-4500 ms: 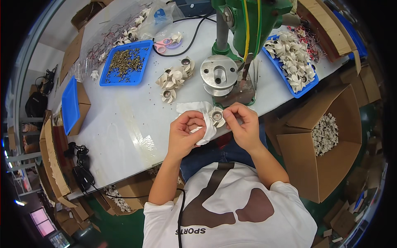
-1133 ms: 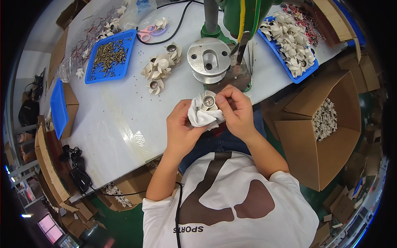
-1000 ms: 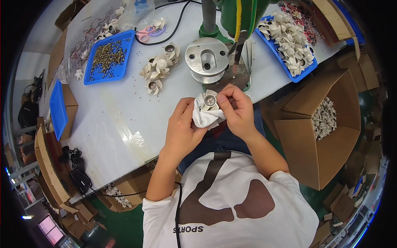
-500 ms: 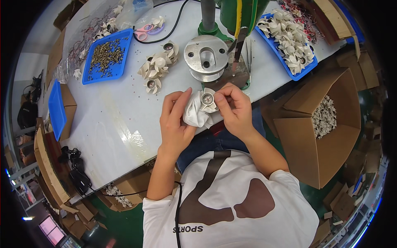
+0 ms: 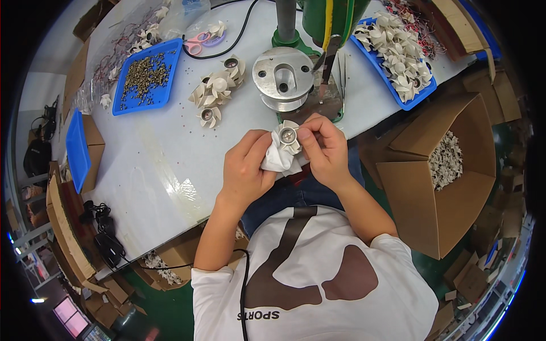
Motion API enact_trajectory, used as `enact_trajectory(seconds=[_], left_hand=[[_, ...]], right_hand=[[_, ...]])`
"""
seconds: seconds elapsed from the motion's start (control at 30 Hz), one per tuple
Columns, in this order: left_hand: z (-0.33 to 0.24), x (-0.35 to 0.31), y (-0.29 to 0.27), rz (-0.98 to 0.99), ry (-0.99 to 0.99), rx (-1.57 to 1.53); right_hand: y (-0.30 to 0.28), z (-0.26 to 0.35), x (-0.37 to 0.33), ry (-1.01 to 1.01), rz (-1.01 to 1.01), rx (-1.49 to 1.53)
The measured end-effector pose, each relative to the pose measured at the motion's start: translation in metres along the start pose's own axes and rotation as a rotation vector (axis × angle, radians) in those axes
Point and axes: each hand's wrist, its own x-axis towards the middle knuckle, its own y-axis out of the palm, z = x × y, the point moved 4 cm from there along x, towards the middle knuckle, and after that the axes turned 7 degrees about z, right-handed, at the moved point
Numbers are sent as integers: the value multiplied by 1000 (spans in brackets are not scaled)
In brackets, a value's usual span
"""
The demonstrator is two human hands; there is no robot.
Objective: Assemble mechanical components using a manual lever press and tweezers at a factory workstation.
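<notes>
My left hand (image 5: 245, 166) is closed round a bunched white cloth (image 5: 276, 159) at the table's near edge. Against this cloth sits a small white fan impeller (image 5: 289, 136), its round hub with a metal centre facing up. The fingers and thumb of my right hand (image 5: 325, 146) pinch the impeller's blades from the right. Just beyond my hands stands a round metal fixture (image 5: 283, 77) on the base of a green press (image 5: 327, 25). Several more impellers (image 5: 219, 85) lie in a loose group to the left of the fixture.
A blue tray of small brass-coloured parts (image 5: 142, 77) lies at left, near pink-handled scissors (image 5: 196, 44). Another blue tray, heaped with impellers (image 5: 398, 57), stands at right. Below it is an open cardboard box (image 5: 421, 170) with white pieces inside. A black cable (image 5: 242, 31) crosses the table's back.
My left hand has closed further round the cloth, its fingers now bent, and drawn it slightly right and down. The impeller has shifted slightly right; my right hand still pinches it.
</notes>
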Motion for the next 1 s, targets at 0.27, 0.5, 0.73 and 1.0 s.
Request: enact_trajectory(seconds=[0.27,0.5,0.73,1.0], left_hand=[[3,2,11,133,-72,-145],[7,-1,11,202,-121,-259],[9,-6,14,175,-225,-323],[9,-8,13,131,-168,-267]], right_hand=[[-1,-5,-2,-12,-23,22],[2,-2,-1,-83,-37,-69],[4,-3,-1,-149,-35,-106],[4,-6,-3,-258,-15,-145]])
